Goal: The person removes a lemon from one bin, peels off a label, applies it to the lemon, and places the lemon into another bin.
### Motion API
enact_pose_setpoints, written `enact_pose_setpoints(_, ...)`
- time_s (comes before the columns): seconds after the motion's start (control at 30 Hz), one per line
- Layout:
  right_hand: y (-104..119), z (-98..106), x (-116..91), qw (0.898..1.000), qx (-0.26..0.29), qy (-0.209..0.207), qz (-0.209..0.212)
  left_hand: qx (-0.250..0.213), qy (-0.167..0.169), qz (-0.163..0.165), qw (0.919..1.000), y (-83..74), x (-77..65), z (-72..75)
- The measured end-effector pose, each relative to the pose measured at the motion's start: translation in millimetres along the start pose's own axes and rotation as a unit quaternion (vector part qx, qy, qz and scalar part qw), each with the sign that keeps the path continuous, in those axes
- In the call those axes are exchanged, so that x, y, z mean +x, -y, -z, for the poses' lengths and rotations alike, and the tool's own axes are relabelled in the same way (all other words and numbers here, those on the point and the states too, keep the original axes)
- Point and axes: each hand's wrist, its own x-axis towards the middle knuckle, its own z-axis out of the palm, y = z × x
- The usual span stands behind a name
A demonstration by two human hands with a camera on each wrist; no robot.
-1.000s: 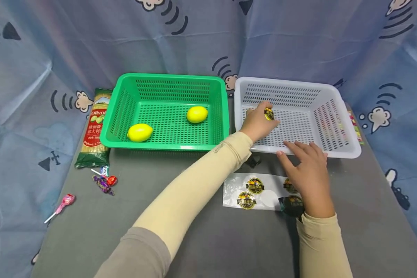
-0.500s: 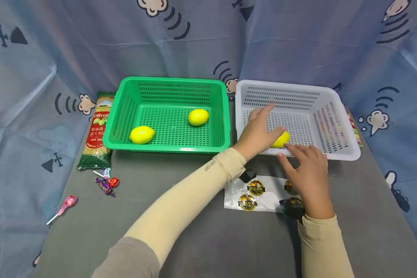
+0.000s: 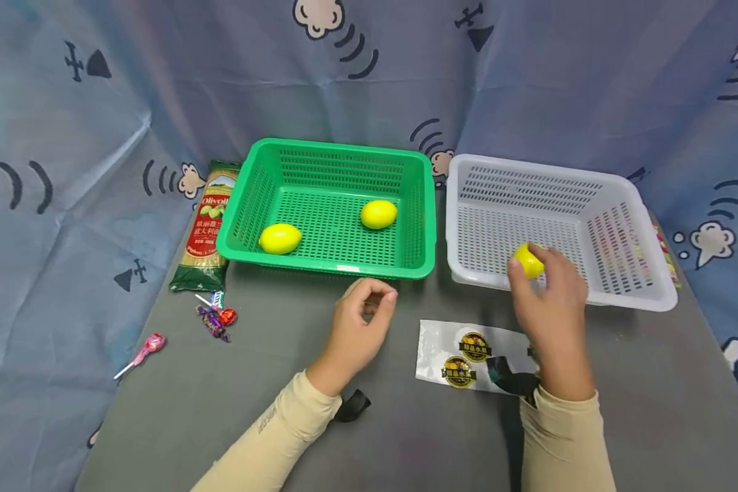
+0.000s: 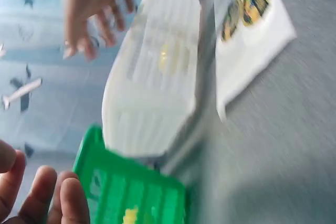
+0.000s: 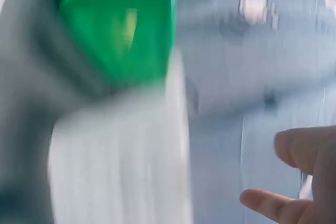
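In the head view, my left hand [image 3: 357, 328] hovers over the grey table [image 3: 400, 444] in front of the green basket, fingers loosely curled, nothing visible in it. My right hand [image 3: 556, 307] is over the front rim of the white basket [image 3: 615, 294]. A yellow lemon [image 3: 530, 261] shows between its thumb and fingers. In the left wrist view, the right hand [image 4: 97, 11] has spread fingers, apart from the lemon [image 4: 174, 59] in the basket. The right wrist view is blurred; its thumb [image 5: 307, 148] and a finger stand apart. A sheet of round fruit labels [image 3: 433, 348] lies between the hands.
Two lemons lie in the green basket [image 3: 326, 266]. A pasta bag [image 3: 206, 232] leans at its left. Several wrapped candies [image 3: 214, 321] and a pink lollipop [image 3: 144, 352] lie front left. A patterned curtain [image 3: 252, 89] hangs behind. A colourful package is partly hidden behind the white basket.
My left hand has left the white basket, moving left and toward me, its fingers curling in. The lemon in the white basket has come into view beside my right hand. The head view has shifted.
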Motion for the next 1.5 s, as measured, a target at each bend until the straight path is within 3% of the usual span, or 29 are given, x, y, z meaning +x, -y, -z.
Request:
enact_pose_setpoints(0.1,41,-26,-1,0.999,0.014,0.026,0.037,0.012,-0.041,0.013,0.999,3.8,-5.9,16.7)
enact_pose_setpoints(0.23,82,-64,-5,0.994,-0.022,0.084,0.072,0.019,-0.091,0.02,0.9954,3.3,1.3,37.1)
enact_pose_setpoints(0.37,95,-86,-10,0.988,-0.067,0.109,0.088,0.052,-0.119,0.04,0.9908,-5.9,20.3,63.7)
enact_pose_setpoints(0.47,95,-91,-12,0.986,-0.076,0.112,0.1,0.102,-0.118,0.093,0.9834,-18.8,39.0,91.5)
enact_pose_setpoints(0.53,94,-91,-12,0.985,-0.073,0.111,0.107,0.156,-0.095,0.141,0.973,-26.3,54.6,110.2)
enact_pose_setpoints(0.6,93,-90,-11,0.985,-0.071,0.109,0.112,0.225,-0.048,0.187,0.9552,-29.9,73.1,125.2)
enact_pose_setpoints(0.63,93,-89,-11,0.985,-0.071,0.109,0.114,0.263,-0.015,0.206,0.9423,-30.5,82.9,130.9)
enact_pose_setpoints(0.77,92,-88,-9,0.984,-0.074,0.106,0.12,0.4,0.117,0.246,0.8753,-23.4,119.2,142.4)
enact_pose_setpoints(0.87,91,-88,-9,0.984,-0.078,0.105,0.122,0.458,0.18,0.268,0.8282,-13.9,135.4,143.3)
enact_pose_setpoints(0.97,91,-89,-10,0.984,-0.08,0.105,0.123,0.482,0.221,0.28,0.8003,-2.2,142.6,142.5)
enact_pose_setpoints(1.0,91,-88,-10,0.983,-0.08,0.104,0.124,0.484,0.231,0.276,0.7977,2.2,144.0,141.9)
enact_pose_setpoints(1.07,92,-89,-11,0.983,-0.081,0.102,0.127,0.471,0.239,0.266,0.8062,12.3,144.8,142.1)
enact_pose_setpoints(1.23,93,-88,-11,0.984,-0.081,0.099,0.127,0.404,0.24,0.227,0.8528,35.4,145.0,141.4)
enact_pose_setpoints(1.27,93,-87,-11,0.984,-0.08,0.099,0.125,0.393,0.242,0.222,0.8591,38.2,144.8,141.2)
enact_pose_setpoints(1.33,93,-88,-11,0.984,-0.079,0.101,0.125,0.376,0.247,0.22,0.8655,42.3,144.5,140.9)
enact_pose_setpoints(1.5,92,-90,-10,0.984,-0.078,0.1,0.125,0.366,0.246,0.227,0.8686,47.1,144.2,140.6)
